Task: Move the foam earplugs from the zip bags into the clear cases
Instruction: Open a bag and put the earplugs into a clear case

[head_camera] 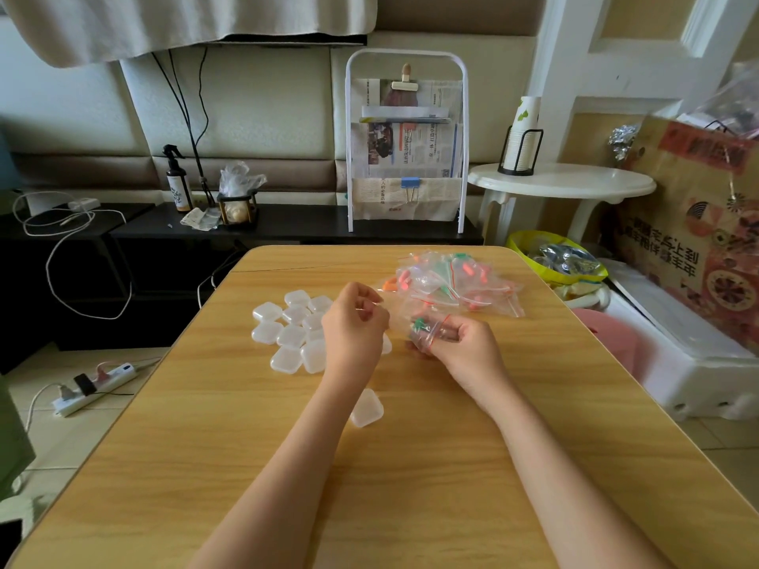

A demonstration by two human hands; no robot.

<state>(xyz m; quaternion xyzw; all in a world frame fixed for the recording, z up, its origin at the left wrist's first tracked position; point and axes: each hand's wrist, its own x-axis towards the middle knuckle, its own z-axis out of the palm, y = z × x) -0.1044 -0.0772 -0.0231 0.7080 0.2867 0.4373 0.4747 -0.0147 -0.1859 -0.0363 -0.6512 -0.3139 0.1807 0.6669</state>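
Note:
On the wooden table point(410, 486) my two hands hold one small zip bag point(415, 322) with a red seal and green earplugs inside. My right hand point(460, 347) grips the bag's lower part, and my left hand point(355, 326) pinches its upper edge. A pile of zip bags point(456, 285) with orange, pink and green earplugs lies just beyond, at the table's far right. Several shut clear cases point(293, 330) sit clustered left of my left hand. One more clear case point(366, 408) lies between my forearms.
A yellow bin point(554, 260) and a white foam box point(673, 363) stand right of the table. A power strip point(96, 386) with cables lies on the floor at left. A newspaper rack point(406, 149) stands on the dark bench behind the table.

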